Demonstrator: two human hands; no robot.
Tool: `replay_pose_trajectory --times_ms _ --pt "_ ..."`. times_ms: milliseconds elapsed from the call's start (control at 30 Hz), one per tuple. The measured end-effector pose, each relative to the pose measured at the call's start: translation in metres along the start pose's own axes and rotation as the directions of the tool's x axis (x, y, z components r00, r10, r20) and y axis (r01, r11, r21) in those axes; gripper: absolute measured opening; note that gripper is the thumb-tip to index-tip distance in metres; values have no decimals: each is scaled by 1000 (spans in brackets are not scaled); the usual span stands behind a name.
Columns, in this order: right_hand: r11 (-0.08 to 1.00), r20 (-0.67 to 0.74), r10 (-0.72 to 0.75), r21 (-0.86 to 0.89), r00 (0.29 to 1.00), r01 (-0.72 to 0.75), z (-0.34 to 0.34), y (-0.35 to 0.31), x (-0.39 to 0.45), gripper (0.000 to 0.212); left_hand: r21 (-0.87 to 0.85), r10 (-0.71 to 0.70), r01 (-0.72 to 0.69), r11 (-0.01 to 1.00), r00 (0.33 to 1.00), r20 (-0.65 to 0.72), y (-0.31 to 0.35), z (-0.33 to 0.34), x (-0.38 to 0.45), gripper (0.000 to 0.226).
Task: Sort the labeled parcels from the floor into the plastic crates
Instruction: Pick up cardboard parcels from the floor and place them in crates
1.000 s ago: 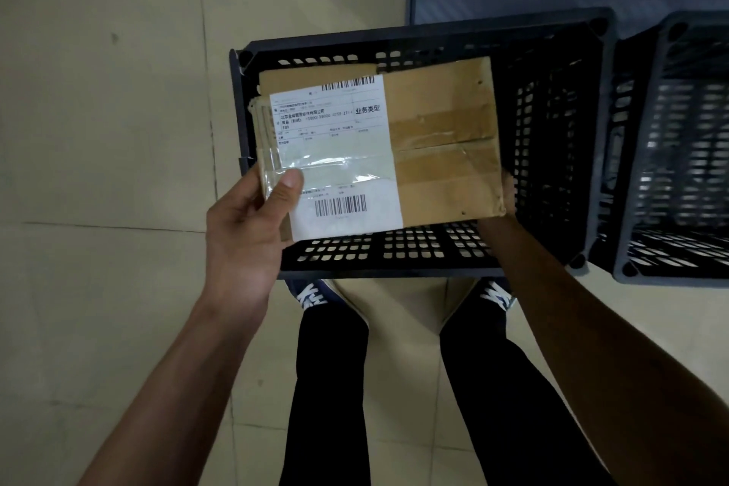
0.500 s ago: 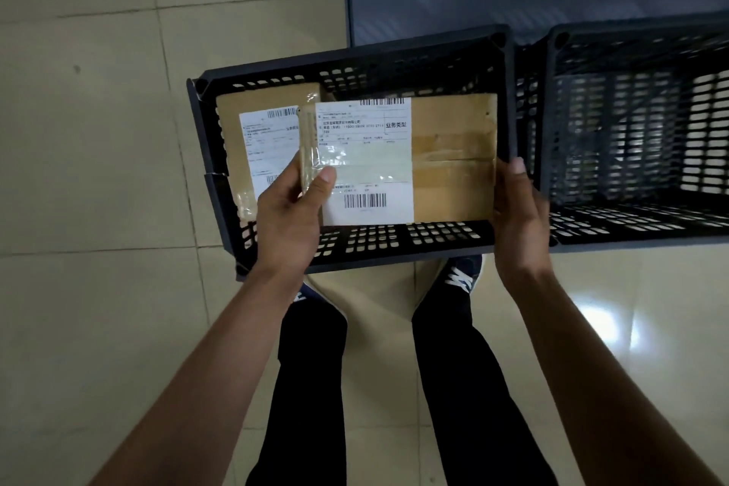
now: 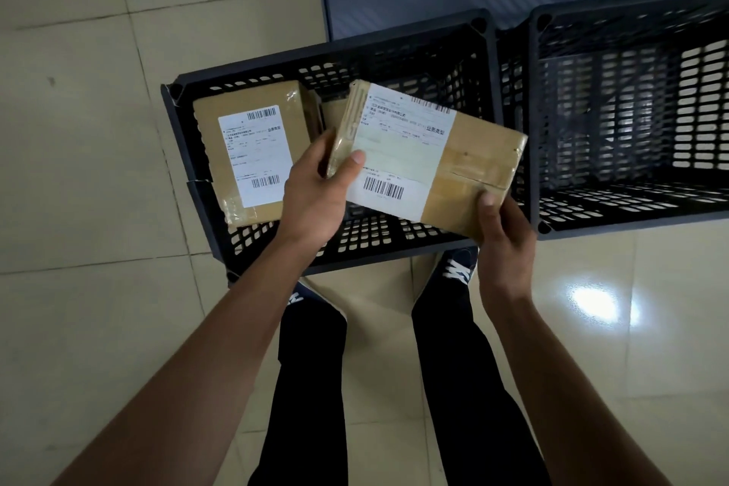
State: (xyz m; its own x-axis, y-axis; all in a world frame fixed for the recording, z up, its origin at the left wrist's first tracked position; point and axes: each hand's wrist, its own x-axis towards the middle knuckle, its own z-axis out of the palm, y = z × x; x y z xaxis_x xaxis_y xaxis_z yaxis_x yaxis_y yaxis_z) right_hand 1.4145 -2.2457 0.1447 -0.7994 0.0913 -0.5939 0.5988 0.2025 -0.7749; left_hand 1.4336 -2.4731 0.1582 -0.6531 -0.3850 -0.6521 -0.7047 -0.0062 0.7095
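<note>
Holding 1 labeled parcel [image 3: 430,154] with 2 hands above the left crate [image 3: 179,122] — gripping its left short end with the left hand [image 3: 315,193], thumb over the label edge, and pinching its near right corner with the right hand [image 3: 503,225], thumb on the top face. Keeping the hands well apart, 1 at each end, both clamped on the parcel. Tilting the parcel, left end raised, label and barcode facing up; not touching any crate wall as far as visible. Already resting inside the left crate: 1 second parcel [image 3: 252,154], label up, against the left wall, with a sliver of brown cardboard showing just behind it — not clear whether that is a 3rd parcel. Showing no parcels in the visible part of the right crate [image 3: 532,122], standing just beside the left one. Judging progress as partial: at least 1 parcel sorted, 1 in hand and not yet placed. Remaining, by estimate: reading the label, selecting 1 of the 2 crates, lowering and releasing. Not showing any unsorted parcels on the floor [image 3: 79,288] within this view, so the remaining count cannot be told.
</note>
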Motion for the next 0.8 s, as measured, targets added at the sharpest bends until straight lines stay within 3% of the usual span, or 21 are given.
replay_pose_trajectory --times_ms 100,233,300,467,700,800 --pt "999 -58 37 27 998 -36 4 6 -8 29 45 -5 5 999 1000 -5 -1 7 9 57" --pt "992 -116 122 28 986 -120 15 13 -17 23 82 2 2 997 999 -53 -1 17 22 33" --pt "986 -146 169 39 975 -165 18 18 -19 31 118 24 -20 993 999 -31 -1 20 31 28" --pt "972 -184 230 86 956 -217 26 33 -22 28 270 75 -81 959 997 31 8 29 53 43" --pt "887 -172 356 373 919 -274 56 31 -16 21 181 60 -56 982 998 -17 14 41 81 43" --pt "850 -169 422 416 891 -323 63 32 -11 17 167 50 -49 985 999 -2 15 44 89 49"
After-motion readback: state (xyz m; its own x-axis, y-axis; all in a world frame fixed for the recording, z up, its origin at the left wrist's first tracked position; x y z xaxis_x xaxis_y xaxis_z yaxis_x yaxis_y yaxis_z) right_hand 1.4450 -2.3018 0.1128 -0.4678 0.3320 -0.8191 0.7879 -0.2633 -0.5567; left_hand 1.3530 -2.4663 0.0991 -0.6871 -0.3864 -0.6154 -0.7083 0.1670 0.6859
